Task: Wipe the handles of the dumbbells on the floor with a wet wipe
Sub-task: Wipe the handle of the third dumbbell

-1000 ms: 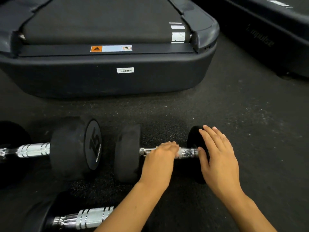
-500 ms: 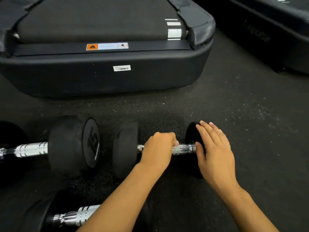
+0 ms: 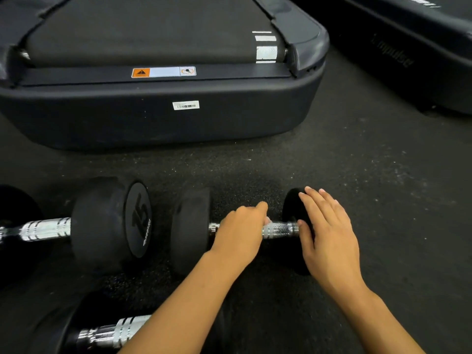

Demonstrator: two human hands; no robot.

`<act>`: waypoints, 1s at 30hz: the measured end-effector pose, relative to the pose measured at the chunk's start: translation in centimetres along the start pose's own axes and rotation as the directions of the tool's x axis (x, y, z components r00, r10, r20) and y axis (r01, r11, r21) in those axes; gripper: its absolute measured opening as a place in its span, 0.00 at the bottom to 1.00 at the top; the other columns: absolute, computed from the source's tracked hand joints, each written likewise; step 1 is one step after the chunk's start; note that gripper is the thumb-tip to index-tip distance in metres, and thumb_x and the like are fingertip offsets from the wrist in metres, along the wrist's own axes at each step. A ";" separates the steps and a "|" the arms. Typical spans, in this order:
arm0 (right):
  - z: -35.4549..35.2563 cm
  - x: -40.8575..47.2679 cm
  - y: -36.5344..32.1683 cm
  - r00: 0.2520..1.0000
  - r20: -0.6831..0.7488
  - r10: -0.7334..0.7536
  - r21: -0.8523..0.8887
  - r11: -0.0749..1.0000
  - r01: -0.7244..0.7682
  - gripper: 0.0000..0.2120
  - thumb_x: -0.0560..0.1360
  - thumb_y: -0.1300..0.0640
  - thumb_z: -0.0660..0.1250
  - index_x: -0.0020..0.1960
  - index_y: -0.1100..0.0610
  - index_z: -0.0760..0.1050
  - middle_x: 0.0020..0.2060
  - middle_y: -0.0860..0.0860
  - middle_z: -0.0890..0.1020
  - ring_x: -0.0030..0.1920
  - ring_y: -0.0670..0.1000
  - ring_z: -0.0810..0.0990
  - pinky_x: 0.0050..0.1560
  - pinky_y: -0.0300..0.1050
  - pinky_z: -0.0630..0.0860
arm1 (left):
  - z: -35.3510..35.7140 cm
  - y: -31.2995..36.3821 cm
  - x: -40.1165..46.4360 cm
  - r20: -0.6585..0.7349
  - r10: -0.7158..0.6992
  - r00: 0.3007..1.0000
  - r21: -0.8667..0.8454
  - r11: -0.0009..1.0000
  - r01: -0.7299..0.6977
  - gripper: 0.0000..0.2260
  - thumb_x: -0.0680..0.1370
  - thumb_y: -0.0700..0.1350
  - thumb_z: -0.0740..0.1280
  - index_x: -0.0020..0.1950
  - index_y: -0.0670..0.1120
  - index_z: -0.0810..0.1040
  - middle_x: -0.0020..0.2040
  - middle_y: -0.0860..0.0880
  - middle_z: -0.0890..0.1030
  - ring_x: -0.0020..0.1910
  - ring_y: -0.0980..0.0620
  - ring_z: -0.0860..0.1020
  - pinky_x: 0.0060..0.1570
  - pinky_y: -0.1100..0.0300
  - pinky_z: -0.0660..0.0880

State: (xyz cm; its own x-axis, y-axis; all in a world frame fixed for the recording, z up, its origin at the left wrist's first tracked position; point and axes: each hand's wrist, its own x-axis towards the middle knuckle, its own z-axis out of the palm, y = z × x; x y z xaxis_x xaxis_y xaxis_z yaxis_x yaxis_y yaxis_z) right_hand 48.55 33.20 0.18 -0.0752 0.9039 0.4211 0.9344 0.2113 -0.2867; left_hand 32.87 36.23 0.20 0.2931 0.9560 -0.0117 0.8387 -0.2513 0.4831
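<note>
A small black dumbbell lies on the floor, its chrome handle point(image 3: 281, 229) running left to right. My left hand point(image 3: 241, 229) is curled over the handle's left half, with a sliver of white wet wipe point(image 3: 267, 221) showing at its fingertips. My right hand point(image 3: 327, 236) rests flat, fingers straight, on the dumbbell's right head point(image 3: 291, 210). The left head point(image 3: 190, 231) is bare. A bigger dumbbell marked 15 point(image 3: 112, 223) lies to the left, its chrome handle point(image 3: 46, 229) exposed. A third dumbbell's handle point(image 3: 112, 333) shows at the bottom left, partly behind my left forearm.
The rear end of a treadmill point(image 3: 158, 123) stands close behind the dumbbells. A second machine base point(image 3: 413, 60) fills the upper right. Black speckled rubber floor point(image 3: 383, 200) lies to the right of my hands.
My left hand slid left along the chrome handle with the wipe, baring more of the handle's right end. My right hand stayed on the right head.
</note>
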 end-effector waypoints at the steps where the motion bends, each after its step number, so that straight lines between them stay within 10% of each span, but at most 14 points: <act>1: 0.0 0.0 0.0 1.000 0.000 0.002 -0.004 1.000 -0.002 0.21 0.74 0.57 0.57 0.66 0.61 0.70 0.65 0.55 0.73 0.68 0.53 0.63 0.69 0.46 0.55 | -0.1 0.4 0.2 0.011 0.010 1.000 -0.006 1.000 -0.010 0.05 0.80 0.46 0.60 0.45 0.47 0.69 0.44 0.47 0.80 0.43 0.45 0.77 0.42 0.50 0.73; 11: -0.1 0.1 -0.2 1.000 0.006 0.014 0.011 1.000 -0.014 0.21 0.73 0.61 0.61 0.66 0.61 0.70 0.65 0.54 0.73 0.68 0.52 0.63 0.69 0.46 0.54 | -0.2 1.4 -0.4 -0.097 -0.116 0.989 0.178 0.975 0.132 0.05 0.81 0.44 0.58 0.54 0.44 0.69 0.50 0.45 0.79 0.49 0.43 0.77 0.39 0.55 0.66; 20: -0.1 -0.1 -0.2 1.000 0.014 0.017 0.016 1.000 -0.018 0.22 0.73 0.60 0.59 0.66 0.60 0.70 0.66 0.54 0.72 0.69 0.52 0.63 0.70 0.47 0.55 | 1.4 -0.4 -1.7 -0.214 0.160 0.964 0.171 0.977 -0.124 0.11 0.60 0.41 0.80 0.37 0.45 0.81 0.32 0.49 0.82 0.27 0.49 0.80 0.22 0.60 0.75; 30: 0.0 -0.1 0.0 0.999 0.023 0.023 0.019 1.000 -0.024 0.21 0.74 0.59 0.59 0.67 0.60 0.70 0.66 0.53 0.72 0.69 0.52 0.63 0.70 0.47 0.55 | 1.8 -0.1 -2.2 -0.222 0.306 0.926 0.229 0.939 -0.255 0.17 0.54 0.38 0.80 0.40 0.42 0.83 0.39 0.47 0.84 0.36 0.51 0.83 0.28 0.62 0.77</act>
State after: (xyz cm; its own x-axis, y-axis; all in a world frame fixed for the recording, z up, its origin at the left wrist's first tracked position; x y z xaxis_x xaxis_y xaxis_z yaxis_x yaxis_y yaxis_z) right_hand 48.51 33.10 0.15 -0.0617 0.9169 0.3943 0.9291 0.1971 -0.3130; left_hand 32.93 33.90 -1.37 0.4262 0.8420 0.3309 0.8179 -0.5149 0.2567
